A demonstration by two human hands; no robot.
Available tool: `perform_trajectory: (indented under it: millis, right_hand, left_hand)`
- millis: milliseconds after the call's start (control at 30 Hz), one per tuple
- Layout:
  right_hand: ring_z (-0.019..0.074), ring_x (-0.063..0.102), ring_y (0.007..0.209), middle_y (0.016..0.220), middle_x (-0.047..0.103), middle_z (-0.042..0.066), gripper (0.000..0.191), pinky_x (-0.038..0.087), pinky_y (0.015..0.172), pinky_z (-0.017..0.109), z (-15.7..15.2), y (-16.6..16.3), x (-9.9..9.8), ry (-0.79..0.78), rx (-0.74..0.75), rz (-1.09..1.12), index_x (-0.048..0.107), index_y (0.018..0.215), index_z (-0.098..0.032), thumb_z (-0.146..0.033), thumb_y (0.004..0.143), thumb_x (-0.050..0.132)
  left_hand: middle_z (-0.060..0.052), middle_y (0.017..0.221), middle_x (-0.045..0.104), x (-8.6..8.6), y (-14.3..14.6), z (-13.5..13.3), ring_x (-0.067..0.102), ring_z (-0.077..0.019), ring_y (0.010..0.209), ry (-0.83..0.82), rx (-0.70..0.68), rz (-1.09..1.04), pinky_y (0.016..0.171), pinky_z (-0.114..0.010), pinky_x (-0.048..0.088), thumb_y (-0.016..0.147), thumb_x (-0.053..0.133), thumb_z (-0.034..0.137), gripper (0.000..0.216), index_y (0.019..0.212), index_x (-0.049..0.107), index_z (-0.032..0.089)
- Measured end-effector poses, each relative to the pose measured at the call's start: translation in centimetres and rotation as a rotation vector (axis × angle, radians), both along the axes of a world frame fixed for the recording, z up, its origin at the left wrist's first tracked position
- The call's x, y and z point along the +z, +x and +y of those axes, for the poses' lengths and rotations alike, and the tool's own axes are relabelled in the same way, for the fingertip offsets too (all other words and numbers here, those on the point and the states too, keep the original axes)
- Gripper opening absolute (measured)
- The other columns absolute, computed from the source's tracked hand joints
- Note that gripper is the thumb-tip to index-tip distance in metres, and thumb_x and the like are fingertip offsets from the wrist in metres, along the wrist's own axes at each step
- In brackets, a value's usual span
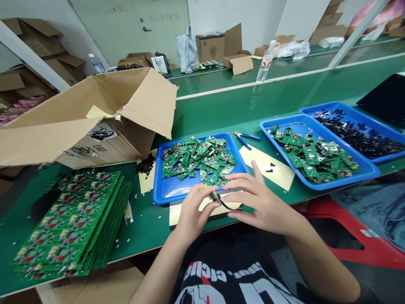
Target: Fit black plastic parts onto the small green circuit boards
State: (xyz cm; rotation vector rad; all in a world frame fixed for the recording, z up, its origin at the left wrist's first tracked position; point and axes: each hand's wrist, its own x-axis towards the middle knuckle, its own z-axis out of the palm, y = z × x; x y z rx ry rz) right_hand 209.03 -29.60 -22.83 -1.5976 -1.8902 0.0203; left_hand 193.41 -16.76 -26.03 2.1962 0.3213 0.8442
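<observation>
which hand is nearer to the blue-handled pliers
Right. The right hand is on the near side of the pliers; the left hand is farther off, to their near left.

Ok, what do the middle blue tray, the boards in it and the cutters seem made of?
The tray: likely plastic, from its glossy, moulded look. The boards: flat, green-coated, probably fibreglass laminate. The cutters: silvery head, probably metal; smooth blue grips, plastic or rubber.

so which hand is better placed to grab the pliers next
Likely the right hand: it's nearer the pliers and spread open, while the left hand pinches a small circuit board.
</observation>
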Motion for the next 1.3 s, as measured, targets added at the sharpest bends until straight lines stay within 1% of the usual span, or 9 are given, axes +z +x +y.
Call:
perform_trajectory:
  millis: [100,267,400,467,533,600,733,867,1300]
  right_hand:
    - [0.0236,0.05,0.116,0.115,0.06,0.007,0.036,0.004,0.11,0.056,-1.0,1.0,0.9,-0.056,0.031,0.05,0.056,0.113,-0.023,-0.029,0.078,0.063]
    - [0.021,0.061,0.1,0.105,0.066,0.005,0.027,0.022,0.11,0.05,-1.1,0.7,2.3,0.21,-0.118,0.418,0.057,0.111,-0.028,-0.025,0.084,0.055]
    - [0.0171,0.065,0.085,0.094,0.069,0.002,0.023,0.024,0.109,0.05,0.5,-0.8,2.4,-0.13,-0.038,0.585,0.059,0.106,-0.023,-0.027,0.084,0.056]
    - [0.0158,0.065,0.08,0.086,0.07,0.002,0.023,0.035,0.102,0.047,1.2,-1.5,1.9,-0.264,0.001,0.709,0.06,0.105,-0.02,-0.027,0.084,0.055]
    - [0.0143,0.065,0.071,0.075,0.068,0.002,0.02,0.05,0.084,0.038,1.7,-2.0,1.3,-0.315,0.024,0.904,0.062,0.1,-0.018,-0.027,0.083,0.054]
    - [0.0126,0.063,0.062,0.064,0.064,0.0,0.018,0.054,0.065,0.029,1.8,-2.3,0.8,-0.329,0.04,1.102,0.062,0.095,-0.016,-0.027,0.082,0.055]
    - [0.0101,0.06,0.055,0.057,0.06,-0.003,0.015,0.053,0.058,0.025,2.0,-2.3,0.6,-0.332,0.081,1.301,0.062,0.086,-0.015,-0.026,0.076,0.062]
    - [0.0094,0.059,0.055,0.058,0.061,-0.003,0.009,0.051,0.057,0.024,2.3,-2.4,0.6,-0.309,0.105,1.322,0.06,0.077,-0.016,-0.024,0.075,0.062]
    - [0.0116,0.061,0.066,0.073,0.065,0.0,0.008,0.049,0.062,0.023,3.1,-3.4,0.4,-0.001,-0.057,0.77,0.059,0.085,-0.019,-0.024,0.083,0.053]
  left_hand:
    - [-0.007,0.094,0.063,0.3,-0.2,0.2,0.06,-0.0166,0.087,0.151,0.075,-0.046,0.074,-0.028,0.051,0.084,0.056,0.024,0.026,0.109,0.056,0.02]
    - [-0.008,0.1,0.063,0.5,-0.3,0.2,0.061,-0.0189,0.094,0.43,0.098,-0.133,0.082,-0.032,0.052,0.081,0.06,0.019,0.036,0.116,0.053,0.021]
    - [-0.008,0.101,0.063,0.6,-0.4,-0.1,0.062,-0.019,0.093,0.542,0.143,-0.199,0.079,-0.031,0.054,0.079,0.062,0.015,0.042,0.119,0.052,0.02]
    - [-0.009,0.101,0.064,0.7,-0.5,-0.1,0.063,-0.019,0.091,0.573,0.187,-0.203,0.077,-0.03,0.054,0.078,0.062,0.014,0.043,0.119,0.052,0.02]
    - [-0.008,0.099,0.066,0.9,-0.6,0.0,0.064,-0.0188,0.088,0.602,0.234,-0.187,0.074,-0.03,0.055,0.077,0.064,0.014,0.044,0.119,0.052,0.021]
    - [-0.007,0.097,0.067,1.0,-0.8,0.0,0.065,-0.0184,0.084,0.621,0.263,-0.185,0.071,-0.029,0.055,0.076,0.066,0.015,0.046,0.119,0.052,0.022]
    - [-0.006,0.095,0.068,1.1,-0.8,-0.2,0.065,-0.0171,0.081,0.522,0.239,-0.204,0.069,-0.027,0.055,0.076,0.066,0.018,0.046,0.12,0.051,0.022]
    - [-0.005,0.095,0.068,1.5,-0.8,-0.6,0.065,-0.0165,0.082,0.355,0.19,-0.167,0.067,-0.025,0.055,0.08,0.062,0.021,0.044,0.122,0.051,0.024]
    - [-0.007,0.095,0.065,1.5,-0.9,-1.1,0.062,-0.0146,0.082,0.134,0.113,-0.116,0.063,-0.023,0.054,0.085,0.054,0.026,0.034,0.119,0.053,0.021]
